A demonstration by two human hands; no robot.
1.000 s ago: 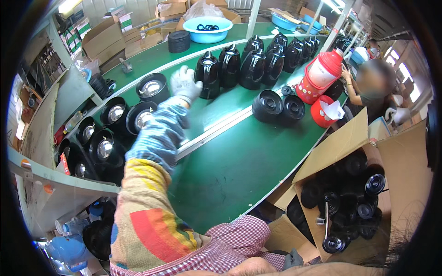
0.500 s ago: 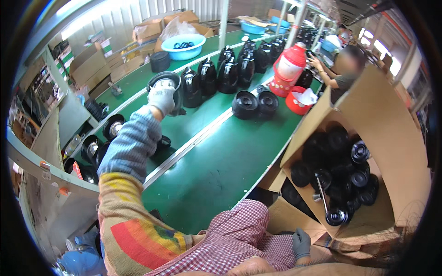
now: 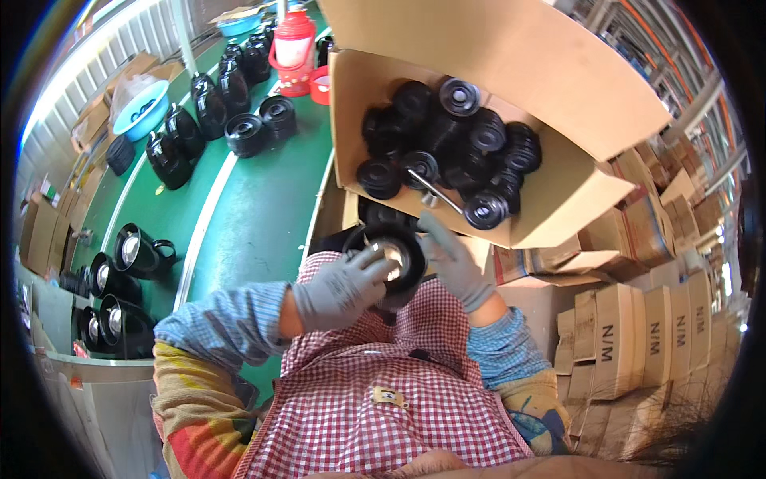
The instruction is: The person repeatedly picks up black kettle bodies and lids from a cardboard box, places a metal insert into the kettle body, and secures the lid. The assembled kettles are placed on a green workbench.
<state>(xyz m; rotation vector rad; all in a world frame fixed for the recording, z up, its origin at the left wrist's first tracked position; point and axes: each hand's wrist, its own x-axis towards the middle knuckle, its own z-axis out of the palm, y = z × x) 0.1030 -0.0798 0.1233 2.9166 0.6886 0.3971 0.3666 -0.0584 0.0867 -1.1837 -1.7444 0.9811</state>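
Close to my body, my left hand (image 3: 343, 289) in a grey glove grips a black jug (image 3: 413, 267) with a shiny silver centre facing up. My right hand (image 3: 459, 263), also gloved in grey, is beside the jug's right side with its fingers stretched out; whether it touches the jug I cannot tell. Just beyond stands an open cardboard box (image 3: 550, 199) full of round black plastic parts (image 3: 471, 160). A metal rod tool (image 3: 435, 190) lies across those parts.
On the green work surface (image 3: 247, 199), several black jugs (image 3: 209, 108) stand upright, near two stacks of black rings (image 3: 246, 134). More jugs (image 3: 137, 251) lie at the left. Beyond are a blue basin (image 3: 142, 112) and a red container (image 3: 294, 52). Stacked cartons (image 3: 618, 339) fill the right.
The view has turned right toward the box. My left hand has come from the far work surface to my lap with the black jug, and my right hand has risen beside it.
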